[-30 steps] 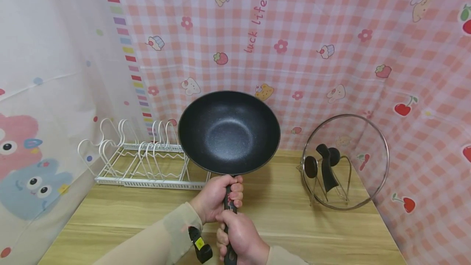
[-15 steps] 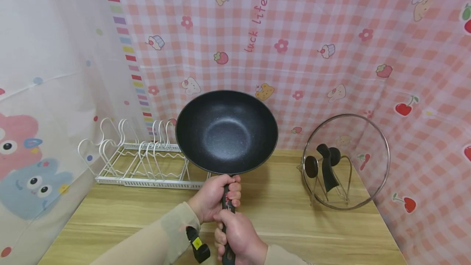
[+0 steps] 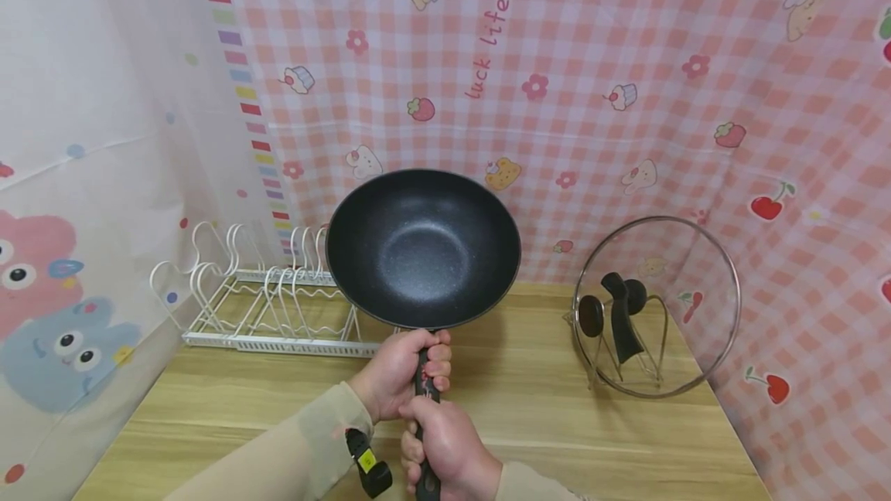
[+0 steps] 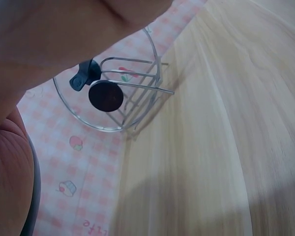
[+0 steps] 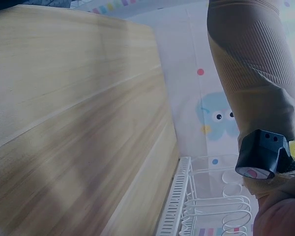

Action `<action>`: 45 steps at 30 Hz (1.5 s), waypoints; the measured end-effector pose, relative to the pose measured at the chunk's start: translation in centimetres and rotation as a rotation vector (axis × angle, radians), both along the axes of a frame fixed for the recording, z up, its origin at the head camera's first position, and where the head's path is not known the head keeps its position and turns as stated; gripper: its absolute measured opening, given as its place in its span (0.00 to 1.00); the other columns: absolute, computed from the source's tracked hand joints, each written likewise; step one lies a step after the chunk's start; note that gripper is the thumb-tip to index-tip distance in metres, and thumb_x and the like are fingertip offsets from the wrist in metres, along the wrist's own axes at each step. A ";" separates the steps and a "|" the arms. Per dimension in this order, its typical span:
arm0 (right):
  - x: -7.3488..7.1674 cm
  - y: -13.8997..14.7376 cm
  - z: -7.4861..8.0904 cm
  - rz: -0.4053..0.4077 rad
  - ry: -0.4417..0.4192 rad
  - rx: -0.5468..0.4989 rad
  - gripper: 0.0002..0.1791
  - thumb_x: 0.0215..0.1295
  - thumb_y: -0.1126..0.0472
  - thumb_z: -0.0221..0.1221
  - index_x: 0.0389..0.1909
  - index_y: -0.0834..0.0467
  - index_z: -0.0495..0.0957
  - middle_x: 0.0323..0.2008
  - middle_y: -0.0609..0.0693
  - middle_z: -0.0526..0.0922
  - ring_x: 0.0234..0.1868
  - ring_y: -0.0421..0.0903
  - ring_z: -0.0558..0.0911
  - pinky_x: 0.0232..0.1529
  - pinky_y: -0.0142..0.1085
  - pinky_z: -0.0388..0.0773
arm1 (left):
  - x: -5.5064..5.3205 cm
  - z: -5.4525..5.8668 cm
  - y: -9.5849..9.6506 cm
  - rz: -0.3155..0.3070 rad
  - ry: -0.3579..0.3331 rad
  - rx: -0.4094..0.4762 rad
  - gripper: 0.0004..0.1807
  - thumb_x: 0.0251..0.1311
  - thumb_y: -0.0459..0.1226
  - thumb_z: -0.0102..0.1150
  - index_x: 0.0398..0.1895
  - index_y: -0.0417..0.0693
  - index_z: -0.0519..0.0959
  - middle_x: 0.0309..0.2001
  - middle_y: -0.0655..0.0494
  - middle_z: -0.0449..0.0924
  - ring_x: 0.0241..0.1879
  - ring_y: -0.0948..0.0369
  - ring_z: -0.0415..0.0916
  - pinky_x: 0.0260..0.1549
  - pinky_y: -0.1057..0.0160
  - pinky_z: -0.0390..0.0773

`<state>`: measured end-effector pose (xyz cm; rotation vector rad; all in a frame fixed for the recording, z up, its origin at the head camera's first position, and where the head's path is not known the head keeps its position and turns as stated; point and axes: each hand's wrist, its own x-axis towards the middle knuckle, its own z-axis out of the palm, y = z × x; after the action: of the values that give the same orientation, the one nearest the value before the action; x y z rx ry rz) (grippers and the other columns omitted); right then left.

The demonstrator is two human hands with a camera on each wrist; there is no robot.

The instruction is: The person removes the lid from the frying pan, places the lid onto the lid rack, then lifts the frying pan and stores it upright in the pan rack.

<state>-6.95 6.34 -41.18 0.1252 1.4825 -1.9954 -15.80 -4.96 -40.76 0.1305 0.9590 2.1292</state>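
Note:
A black wok (image 3: 425,253) is held up in the middle of the head view, its inside facing the camera. My left hand (image 3: 395,376) grips its dark handle (image 3: 426,385) just below the pan. Lower down, my right hand (image 3: 452,443) wraps round the same handle, its thumb close to the left hand. Much of the handle is hidden by the fingers. In the left wrist view my left hand (image 4: 59,44) fills the upper left corner, with a sliver of the wok's dark rim (image 4: 33,196) beside it.
A white wire rack (image 3: 278,346) with upright loops stands on the wooden table (image 3: 557,439) at the left, partly behind the wok. At the right, a glass lid (image 3: 731,315) leans upright in a metal stand (image 3: 657,362). Patterned cloth (image 3: 585,45) hangs behind.
The wok and both hands have drifted slightly to the left, while both hands keep their grip on the handle. The rack and lid stay in place.

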 end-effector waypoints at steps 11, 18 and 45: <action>0.0 -0.3 0.3 0.007 0.004 0.001 0.12 0.68 0.54 0.47 0.24 0.47 0.63 0.10 0.38 0.63 0.11 0.37 0.67 0.17 0.32 0.67 | 0.0 0.2 -0.4 0.015 0.019 -0.011 0.09 0.76 0.35 0.31 0.38 0.52 0.63 0.21 0.68 0.60 0.19 0.69 0.66 0.25 0.73 0.69; 0.0 -0.6 0.5 0.005 -0.001 -0.004 0.12 0.67 0.54 0.48 0.23 0.47 0.63 0.10 0.39 0.63 0.11 0.37 0.67 0.16 0.32 0.67 | 0.0 0.3 -0.7 0.016 0.021 -0.012 0.09 0.76 0.35 0.31 0.38 0.52 0.63 0.21 0.68 0.60 0.18 0.68 0.66 0.25 0.73 0.69; -0.3 -1.6 0.7 0.046 0.006 -0.002 0.14 0.67 0.54 0.48 0.21 0.47 0.62 0.09 0.38 0.63 0.10 0.36 0.67 0.15 0.32 0.66 | 0.2 1.0 -2.2 0.024 0.042 0.013 0.10 0.76 0.35 0.29 0.38 0.53 0.64 0.20 0.67 0.59 0.20 0.69 0.65 0.27 0.72 0.71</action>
<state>-7.22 4.78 -40.48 0.0833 1.4740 -1.9622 -15.58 -7.15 -39.79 0.1710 0.9756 2.1622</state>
